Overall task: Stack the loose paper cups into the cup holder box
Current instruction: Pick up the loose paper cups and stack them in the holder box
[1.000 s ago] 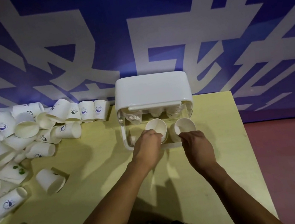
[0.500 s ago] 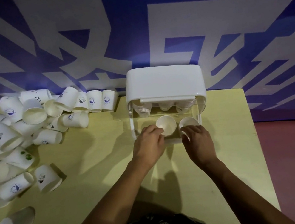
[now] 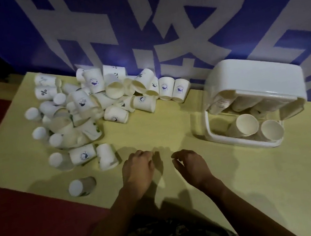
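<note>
A: Assessing hazards from largest item to smallest. The bench (image 3: 172, 123) carries everything. Its near-left edge is the first risk: one cup (image 3: 81, 186) lies on its side at that edge, apart from the rest. A sleeve or forearm brushing it would probably send it onto the floor.

B: Next item?

A: The cup holder box (image 3: 255, 100) sits at the right end of the bench, lid up, its open face toward the person. Two stacks (image 3: 256, 127) protrude from it, mouths outward. The stacks lie nearly level, so a knock to the box, or a cup pushed in crookedly, could slide them out.

B: And the supply?

A: The loose cups (image 3: 95, 111) form a heap at the left rear, most on their sides, several overlapping. Pulling one from the bottom would likely roll its neighbours toward the left edge. Paper walls also dent under a firm squeeze, and a dented rim will not nest cleanly.

B: Condition of the hands?

A: The left hand (image 3: 137, 167) and right hand (image 3: 192, 165) hover over bare bench between heap and box, fingers loosely curled, holding nothing. The nearest cup (image 3: 106, 156) lies just left of the left hand. Recommended: take outer cups first, with light grip.
</note>
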The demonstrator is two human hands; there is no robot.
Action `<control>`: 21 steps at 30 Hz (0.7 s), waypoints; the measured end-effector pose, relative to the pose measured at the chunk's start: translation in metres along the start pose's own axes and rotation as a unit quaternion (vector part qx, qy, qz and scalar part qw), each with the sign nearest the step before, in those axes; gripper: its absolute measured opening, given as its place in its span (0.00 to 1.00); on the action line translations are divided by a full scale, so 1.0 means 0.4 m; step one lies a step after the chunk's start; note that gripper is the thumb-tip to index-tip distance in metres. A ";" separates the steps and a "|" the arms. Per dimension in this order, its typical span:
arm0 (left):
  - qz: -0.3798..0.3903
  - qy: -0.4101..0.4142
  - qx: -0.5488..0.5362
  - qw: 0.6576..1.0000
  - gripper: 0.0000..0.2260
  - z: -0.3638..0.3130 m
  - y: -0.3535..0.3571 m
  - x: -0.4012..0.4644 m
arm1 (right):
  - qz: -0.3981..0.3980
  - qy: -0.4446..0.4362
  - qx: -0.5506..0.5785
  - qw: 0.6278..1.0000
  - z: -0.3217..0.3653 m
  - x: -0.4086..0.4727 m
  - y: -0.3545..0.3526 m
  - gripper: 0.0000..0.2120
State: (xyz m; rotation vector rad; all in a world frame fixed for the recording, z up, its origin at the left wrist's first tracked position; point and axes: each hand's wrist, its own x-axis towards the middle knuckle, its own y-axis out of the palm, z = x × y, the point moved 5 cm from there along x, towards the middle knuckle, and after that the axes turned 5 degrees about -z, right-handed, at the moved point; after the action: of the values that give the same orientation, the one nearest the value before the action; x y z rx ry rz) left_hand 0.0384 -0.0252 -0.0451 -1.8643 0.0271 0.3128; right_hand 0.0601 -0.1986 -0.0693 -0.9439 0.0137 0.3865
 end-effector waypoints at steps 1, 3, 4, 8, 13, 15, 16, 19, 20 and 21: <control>0.000 -0.011 0.000 1.000 0.13 0.059 -0.010 -0.008 | 0.010 0.009 0.010 1.000 0.038 0.006 0.032 0.09; -0.003 -0.037 0.009 0.999 0.13 0.179 -0.028 -0.025 | 0.033 0.056 0.052 0.996 0.107 0.020 0.097 0.08; -0.007 -0.054 0.019 0.998 0.13 0.241 -0.036 -0.034 | 0.045 0.090 0.081 0.992 0.139 0.027 0.131 0.07; -0.002 -0.128 0.050 0.991 0.15 0.450 -0.054 -0.067 | 0.092 0.233 0.201 0.947 0.236 0.052 0.275 0.08; 0.112 -0.182 -0.036 0.976 0.15 0.590 -0.027 -0.072 | 0.088 0.398 0.413 0.814 0.331 0.076 0.417 0.06; 0.136 -0.158 -0.055 0.977 0.16 0.611 -0.018 -0.061 | 0.082 0.436 0.456 0.771 0.362 0.093 0.450 0.05; 0.138 -0.148 -0.063 0.977 0.17 0.618 -0.017 -0.054 | 0.071 0.450 0.464 0.760 0.372 0.104 0.463 0.05; 0.120 -0.147 -0.112 0.975 0.22 0.629 -0.029 -0.031 | 0.031 0.480 0.478 0.735 0.386 0.132 0.484 0.08; 0.112 -0.152 -0.138 0.972 0.23 0.633 -0.034 -0.024 | 0.021 0.488 0.489 0.723 0.392 0.139 0.486 0.08; 0.102 -0.159 -0.169 0.967 0.24 0.636 -0.042 -0.018 | 0.012 0.493 0.503 0.710 0.398 0.146 0.486 0.09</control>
State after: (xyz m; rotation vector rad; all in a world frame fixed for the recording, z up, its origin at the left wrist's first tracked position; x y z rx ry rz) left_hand -0.0167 0.2182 -0.0985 -2.1302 -0.0577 0.8001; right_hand 0.0260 0.0474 -0.1383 0.0574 1.1262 -0.1777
